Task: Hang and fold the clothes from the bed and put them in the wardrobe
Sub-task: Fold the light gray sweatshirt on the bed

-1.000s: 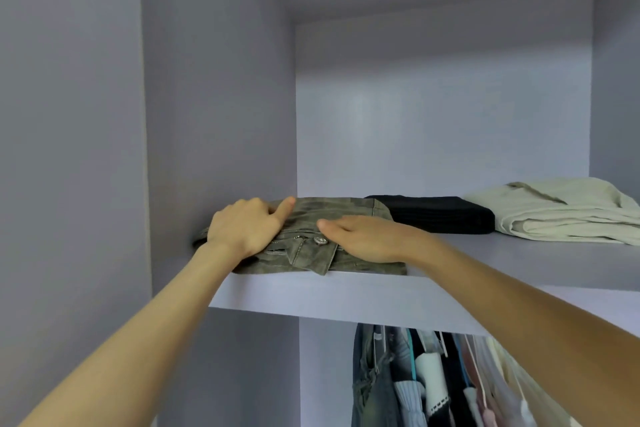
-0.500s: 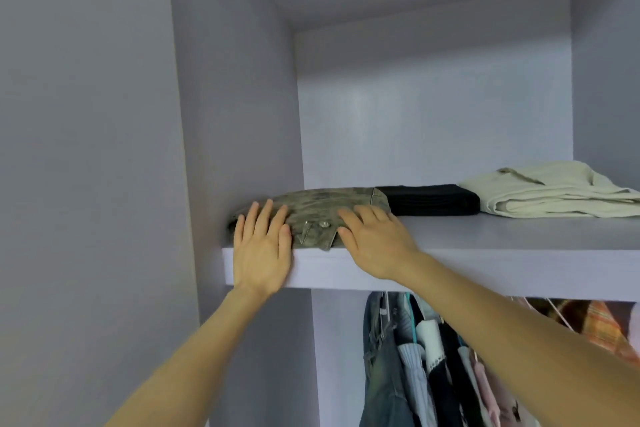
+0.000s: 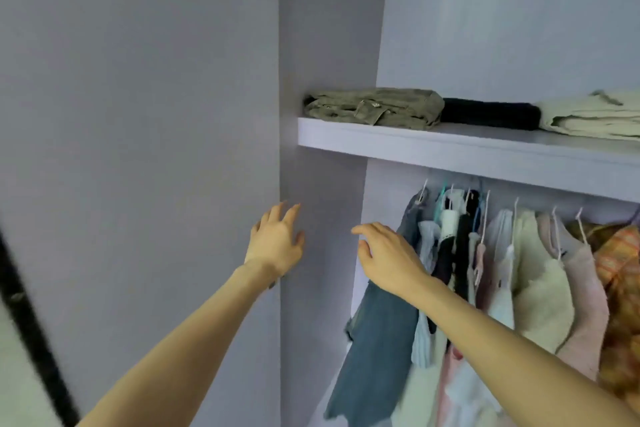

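Both hands hang mid-frame with fingers loosely spread, holding nothing — left hand (image 3: 275, 243) before the wardrobe's side panel (image 3: 322, 45), right hand (image 3: 388, 258) before hanging clothes (image 3: 519, 270). Folded olive trousers (image 3: 374, 107) lie above them on the shelf (image 3: 450, 149).

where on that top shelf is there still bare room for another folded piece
Bare shelf shows only as a strip along the front edge, before the black folded piece and the cream folded clothes. The back is crowded: olive folded trousers, black and cream sit side by side, touching. Open height above all three. Both hands, left hand and right hand, hold nothing.
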